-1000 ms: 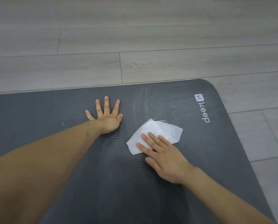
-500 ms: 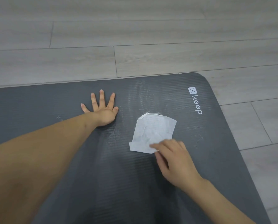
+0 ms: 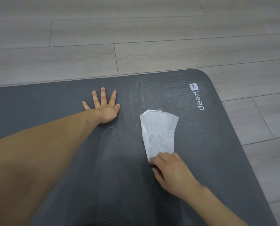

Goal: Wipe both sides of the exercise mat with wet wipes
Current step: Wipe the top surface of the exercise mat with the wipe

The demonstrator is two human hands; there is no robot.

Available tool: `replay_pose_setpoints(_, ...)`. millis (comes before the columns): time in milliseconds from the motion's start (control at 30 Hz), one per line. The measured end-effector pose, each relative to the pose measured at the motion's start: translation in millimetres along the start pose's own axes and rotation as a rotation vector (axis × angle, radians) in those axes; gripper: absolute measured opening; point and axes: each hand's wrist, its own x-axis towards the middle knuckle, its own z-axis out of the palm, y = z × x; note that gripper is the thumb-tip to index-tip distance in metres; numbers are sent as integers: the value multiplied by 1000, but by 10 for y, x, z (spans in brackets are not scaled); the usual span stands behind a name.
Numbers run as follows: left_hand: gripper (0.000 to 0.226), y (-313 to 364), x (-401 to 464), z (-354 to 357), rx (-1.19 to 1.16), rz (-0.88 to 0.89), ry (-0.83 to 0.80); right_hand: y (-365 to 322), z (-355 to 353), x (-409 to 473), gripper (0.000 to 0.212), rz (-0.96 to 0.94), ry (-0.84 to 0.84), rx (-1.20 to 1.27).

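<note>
The exercise mat [image 3: 113, 168], dark grey with fine ribs running across its surface, lies flat on the floor [image 3: 152, 38] and fills the lower part of the view; its far edge runs from left to right, and its far right corner is rounded. Near that corner a white logo [image 3: 197, 96] reads "Keep" beside a small square mark. On the mat, between the logo and the middle of the view, lies a white wet wipe [image 3: 158, 132], spread out and slightly creased, broad at its far end and narrowing toward the person. The right hand [image 3: 171, 172] sits at the near, narrow end of the wipe with its fingers curled down onto that edge, pinching or pressing it against the mat; which of the two cannot be told, since the fingertips are hidden under the knuckles. Just beyond the wipe and to its left, pale streaks [image 3: 141, 95] mark the ribbed surface, reaching toward the far edge of the mat. Further left, the left hand [image 3: 104, 110] is open and pressed flat on the mat with fingers spread, holding nothing, its bare forearm stretching back toward the lower left of the view. The floor around the mat is made of long pale grey wood-look planks with thin dark seams.
</note>
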Motion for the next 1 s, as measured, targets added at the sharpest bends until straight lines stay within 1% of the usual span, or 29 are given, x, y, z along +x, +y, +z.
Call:
replay_pose_setpoints(67, 60, -5, 3, 1, -1, -1, -2, -73, -81, -15, 14, -80, -28, 31)
replay_pose_setpoints(100, 60, -7, -2, 3, -2, -1, -2, -103, -125, 39, 14, -90, 15, 48)
replay_pose_setpoints(167, 60, -9, -1, 9, -1, 6, 1, -95, -185, 277, 15, -7, 178, 73)
replay_pose_setpoints(200, 60, -9, 0, 5, -2, 9, 2, -51, -186, 442, 18, 77, 251, 58)
replay_pose_setpoints(233, 59, -11, -1, 0, -3, 9, 1, 5, -171, 614, 26, 181, 284, 31)
replay_pose_setpoints(267, 59, -13, -5, -4, -2, 7, 3, 47, -141, 777, 37, 284, 256, 16)
replay_pose_setpoints(300, 59, -15, -8, -7, 1, 5, 4, 55, -85, 914, 50, 370, 178, 22)
replay_pose_setpoints(333, 59, -13, -9, -8, 3, 5, 4, 27, -3, 1008, 62, 425, 85, 28)
replay_pose_setpoints(367, 59, -13, -4, -5, 2, 5, 3, -27, 99, 1065, 69, 446, 18, 6)
replay_pose_setpoints(433, 59, -7, 1, 2, -2, 3, 5, -146, 269, 1105, 69, 433, -1, -73)
replay_pose_setpoints(533, 60, -15, 27, 8, 3, -3, 17, -234, 303, 1183, 70, 412, 2, -88)
replay_pose_setpoints(667, 61, -20, 56, 7, 10, -6, 4, -200, 286, 1233, 66, 255, -20, -72)
replay_pose_setpoints(733, 61, -27, 51, 6, 12, -8, 3, -155, 226, 1174, 64, 219, 2, -26)
replay_pose_setpoints(767, 61, -25, 51, 8, 12, -7, 2, -120, 190, 1140, 63, 228, 24, -14)
replay_pose_setpoints(867, 61, -9, 34, 3, 8, -8, 0, -25, 156, 1034, 64, 343, 63, -14)
replay_pose_setpoints(1000, 61, -14, 24, -9, 10, -12, 2, 27, 287, 898, 64, 355, 28, -68)
